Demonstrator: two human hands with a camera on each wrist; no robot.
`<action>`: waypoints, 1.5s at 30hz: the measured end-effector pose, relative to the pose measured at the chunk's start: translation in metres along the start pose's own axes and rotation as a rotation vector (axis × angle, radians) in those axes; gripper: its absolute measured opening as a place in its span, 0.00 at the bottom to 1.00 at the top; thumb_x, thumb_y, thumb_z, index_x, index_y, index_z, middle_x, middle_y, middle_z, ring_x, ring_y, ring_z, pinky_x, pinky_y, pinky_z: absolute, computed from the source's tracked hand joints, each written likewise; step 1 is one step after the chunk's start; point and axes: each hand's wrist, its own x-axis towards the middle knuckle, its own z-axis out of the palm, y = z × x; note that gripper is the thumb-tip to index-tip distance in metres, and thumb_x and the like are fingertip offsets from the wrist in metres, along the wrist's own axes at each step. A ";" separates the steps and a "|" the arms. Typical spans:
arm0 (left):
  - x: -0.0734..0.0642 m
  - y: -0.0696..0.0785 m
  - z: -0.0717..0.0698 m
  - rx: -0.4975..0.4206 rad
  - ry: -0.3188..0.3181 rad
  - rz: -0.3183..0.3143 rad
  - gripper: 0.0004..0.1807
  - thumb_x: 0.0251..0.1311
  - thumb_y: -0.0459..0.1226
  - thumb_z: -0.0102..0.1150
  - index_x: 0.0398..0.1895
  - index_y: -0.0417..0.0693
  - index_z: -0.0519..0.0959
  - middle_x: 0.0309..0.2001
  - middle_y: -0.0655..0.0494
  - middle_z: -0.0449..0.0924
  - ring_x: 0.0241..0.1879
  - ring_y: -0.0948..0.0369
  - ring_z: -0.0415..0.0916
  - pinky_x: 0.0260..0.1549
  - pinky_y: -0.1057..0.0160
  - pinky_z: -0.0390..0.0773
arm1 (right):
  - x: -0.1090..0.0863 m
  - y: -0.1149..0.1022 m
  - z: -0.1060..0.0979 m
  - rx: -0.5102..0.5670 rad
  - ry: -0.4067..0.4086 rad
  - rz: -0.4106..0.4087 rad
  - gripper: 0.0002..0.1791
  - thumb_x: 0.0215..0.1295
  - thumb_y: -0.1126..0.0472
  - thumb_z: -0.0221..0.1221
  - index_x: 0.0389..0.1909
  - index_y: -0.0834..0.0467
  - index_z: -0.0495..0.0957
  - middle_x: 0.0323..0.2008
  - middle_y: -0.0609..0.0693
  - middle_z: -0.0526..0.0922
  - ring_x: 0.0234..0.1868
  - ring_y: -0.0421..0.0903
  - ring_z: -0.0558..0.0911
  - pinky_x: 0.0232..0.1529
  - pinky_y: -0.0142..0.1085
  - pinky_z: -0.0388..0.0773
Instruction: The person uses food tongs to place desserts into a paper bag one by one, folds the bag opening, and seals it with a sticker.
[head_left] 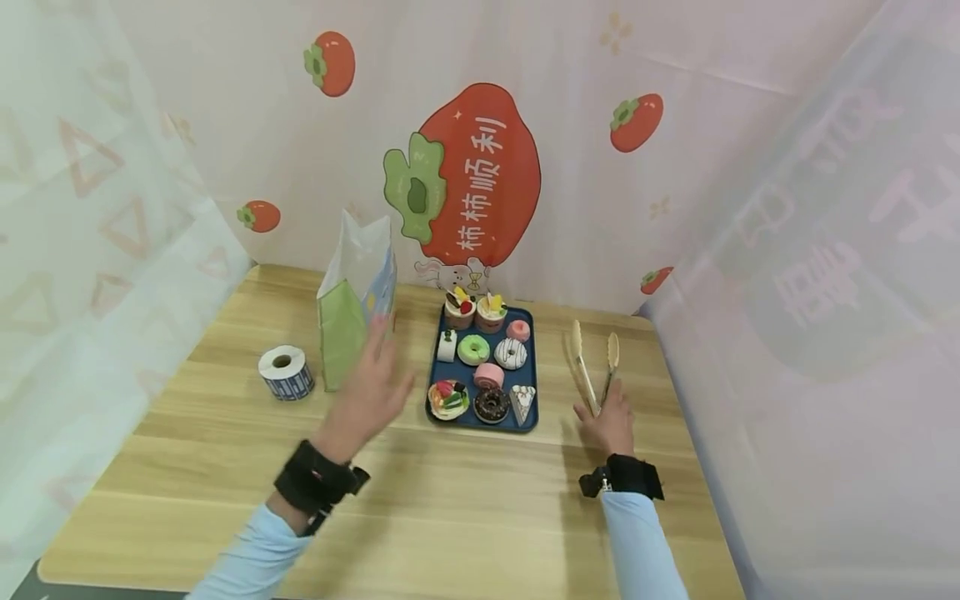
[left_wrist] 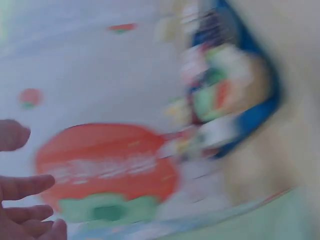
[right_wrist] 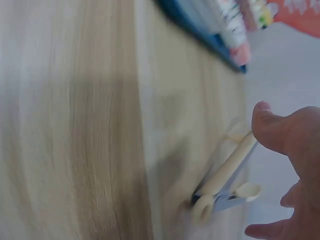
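Observation:
My left hand (head_left: 367,404), blurred, is raised with fingers apart in front of a green and white paper bag (head_left: 342,329). In the left wrist view its fingers (left_wrist: 27,188) are extended with nothing between them. My right hand (head_left: 611,425) reaches over the near end of a pair of tongs (head_left: 586,379) lying on the table. The right wrist view shows the thumb (right_wrist: 272,131) and fingers spread around the space above the tongs' pale handle (right_wrist: 225,172), not curled round it. A blue tray (head_left: 486,423) of toy pastries lies between the hands.
A roll of labels (head_left: 287,375) stands left of the bag. The tray bears donuts (head_left: 492,405), cupcakes (head_left: 460,310), a fruit tart (head_left: 448,402) and a cake slice (head_left: 522,403). A printed curtain (head_left: 570,217) hangs behind the wooden table (head_left: 465,517) and along both sides.

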 end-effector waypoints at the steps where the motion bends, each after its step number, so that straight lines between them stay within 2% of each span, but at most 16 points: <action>1: 0.009 -0.001 -0.012 -0.002 0.049 0.022 0.27 0.62 0.35 0.62 0.60 0.27 0.70 0.73 0.28 0.56 0.71 0.34 0.58 0.62 0.38 0.70 | 0.004 0.004 0.001 -0.006 -0.018 0.019 0.54 0.66 0.48 0.62 0.77 0.65 0.36 0.69 0.80 0.52 0.70 0.78 0.54 0.66 0.68 0.58; 3: 0.030 -0.006 -0.035 0.000 0.121 0.040 0.24 0.60 0.31 0.61 0.57 0.26 0.71 0.71 0.28 0.59 0.71 0.34 0.59 0.62 0.37 0.69 | 0.012 0.011 0.002 -0.016 -0.060 0.054 0.55 0.66 0.46 0.61 0.77 0.63 0.35 0.67 0.81 0.54 0.68 0.79 0.56 0.65 0.69 0.59; 5: 0.050 -0.016 -0.054 0.003 0.127 0.004 0.24 0.60 0.29 0.59 0.58 0.25 0.69 0.70 0.28 0.60 0.70 0.33 0.59 0.62 0.37 0.68 | 0.019 0.017 0.004 -0.028 -0.098 0.063 0.56 0.67 0.44 0.59 0.78 0.63 0.31 0.67 0.81 0.54 0.68 0.79 0.56 0.65 0.68 0.59; 6: 0.060 -0.023 -0.062 0.009 0.097 -0.029 0.25 0.62 0.30 0.58 0.59 0.25 0.67 0.70 0.28 0.59 0.71 0.33 0.58 0.63 0.37 0.67 | 0.023 0.019 0.004 -0.046 -0.105 0.059 0.57 0.68 0.43 0.58 0.78 0.63 0.30 0.66 0.81 0.55 0.68 0.79 0.57 0.65 0.67 0.60; 9: 0.085 -0.046 -0.077 0.025 -0.049 -0.157 0.31 0.68 0.36 0.54 0.65 0.21 0.60 0.69 0.24 0.54 0.70 0.32 0.56 0.66 0.36 0.62 | 0.032 0.025 0.004 -0.050 -0.074 0.042 0.57 0.67 0.46 0.60 0.77 0.66 0.31 0.63 0.82 0.58 0.65 0.78 0.62 0.63 0.67 0.63; 12: 0.102 -0.067 -0.083 0.028 -0.242 -0.278 0.39 0.72 0.43 0.49 0.68 0.16 0.51 0.68 0.17 0.52 0.68 0.29 0.55 0.65 0.35 0.60 | 0.038 0.029 0.003 -0.046 -0.024 0.039 0.52 0.63 0.52 0.62 0.74 0.69 0.39 0.57 0.81 0.63 0.59 0.77 0.69 0.58 0.64 0.69; 17: 0.114 -0.094 -0.089 0.000 -0.523 -0.393 0.41 0.74 0.44 0.40 0.72 0.17 0.40 0.69 0.14 0.49 0.68 0.26 0.53 0.65 0.33 0.60 | 0.043 0.026 -0.002 -0.016 -0.049 0.091 0.42 0.59 0.57 0.60 0.65 0.76 0.50 0.53 0.80 0.66 0.54 0.76 0.73 0.55 0.62 0.71; 20: 0.115 -0.101 -0.093 -0.067 -0.606 -0.425 0.39 0.73 0.42 0.37 0.74 0.21 0.40 0.70 0.18 0.50 0.69 0.28 0.54 0.65 0.34 0.61 | 0.046 0.023 -0.011 -0.017 -0.108 0.122 0.40 0.61 0.56 0.56 0.63 0.79 0.51 0.54 0.81 0.64 0.55 0.76 0.71 0.57 0.63 0.70; 23: 0.117 -0.102 -0.094 -0.162 -0.633 -0.446 0.35 0.72 0.40 0.38 0.75 0.26 0.47 0.70 0.23 0.55 0.68 0.33 0.59 0.62 0.36 0.64 | 0.047 0.024 -0.025 -0.006 -0.178 0.113 0.39 0.64 0.55 0.53 0.63 0.80 0.52 0.54 0.80 0.65 0.53 0.72 0.73 0.54 0.60 0.73; 26: 0.119 -0.100 -0.093 -0.217 -0.650 -0.446 0.31 0.71 0.38 0.39 0.72 0.27 0.55 0.69 0.26 0.59 0.63 0.39 0.63 0.58 0.42 0.68 | 0.041 0.029 -0.044 0.000 -0.201 0.028 0.37 0.68 0.53 0.54 0.62 0.80 0.57 0.51 0.75 0.72 0.47 0.65 0.78 0.47 0.52 0.76; 28: 0.119 -0.101 -0.093 -0.211 -0.656 -0.441 0.25 0.71 0.37 0.39 0.65 0.27 0.61 0.60 0.29 0.67 0.54 0.42 0.68 0.49 0.47 0.71 | 0.033 0.033 -0.060 -0.002 -0.197 -0.078 0.35 0.69 0.53 0.57 0.62 0.79 0.61 0.43 0.69 0.76 0.39 0.58 0.78 0.40 0.45 0.75; 30: 0.120 -0.102 -0.093 -0.182 -0.650 -0.424 0.18 0.71 0.37 0.38 0.54 0.30 0.68 0.47 0.36 0.72 0.42 0.48 0.70 0.40 0.53 0.70 | 0.022 0.034 -0.074 -0.047 -0.162 -0.230 0.34 0.67 0.53 0.61 0.61 0.76 0.65 0.34 0.61 0.77 0.32 0.49 0.76 0.34 0.39 0.72; 33: 0.120 -0.107 -0.094 -0.121 -0.628 -0.387 0.11 0.72 0.35 0.36 0.33 0.39 0.66 0.28 0.49 0.65 0.27 0.55 0.64 0.31 0.58 0.64 | 0.006 0.030 -0.093 -0.132 -0.140 -0.480 0.34 0.61 0.56 0.68 0.60 0.74 0.69 0.25 0.50 0.74 0.23 0.39 0.69 0.26 0.33 0.66; 36: 0.121 -0.112 -0.095 -0.074 -0.618 -0.353 0.13 0.72 0.34 0.33 0.26 0.44 0.62 0.22 0.54 0.60 0.22 0.57 0.59 0.29 0.58 0.61 | -0.006 0.022 -0.103 -0.245 -0.168 -0.640 0.36 0.56 0.55 0.71 0.61 0.72 0.71 0.26 0.46 0.76 0.22 0.33 0.67 0.23 0.31 0.65; 40: 0.124 -0.113 -0.093 -0.054 -0.604 -0.333 0.14 0.73 0.35 0.34 0.27 0.44 0.65 0.22 0.54 0.60 0.21 0.57 0.59 0.28 0.58 0.61 | -0.009 0.012 -0.099 -0.374 -0.243 -0.685 0.39 0.58 0.49 0.69 0.64 0.69 0.71 0.30 0.47 0.78 0.25 0.33 0.71 0.26 0.31 0.69; 45: 0.128 -0.114 -0.083 -0.033 -0.586 -0.311 0.13 0.71 0.34 0.35 0.30 0.41 0.68 0.24 0.52 0.62 0.23 0.56 0.61 0.28 0.58 0.62 | -0.005 0.006 -0.082 -0.425 -0.312 -0.644 0.41 0.58 0.49 0.69 0.66 0.67 0.69 0.35 0.53 0.81 0.30 0.41 0.78 0.31 0.39 0.76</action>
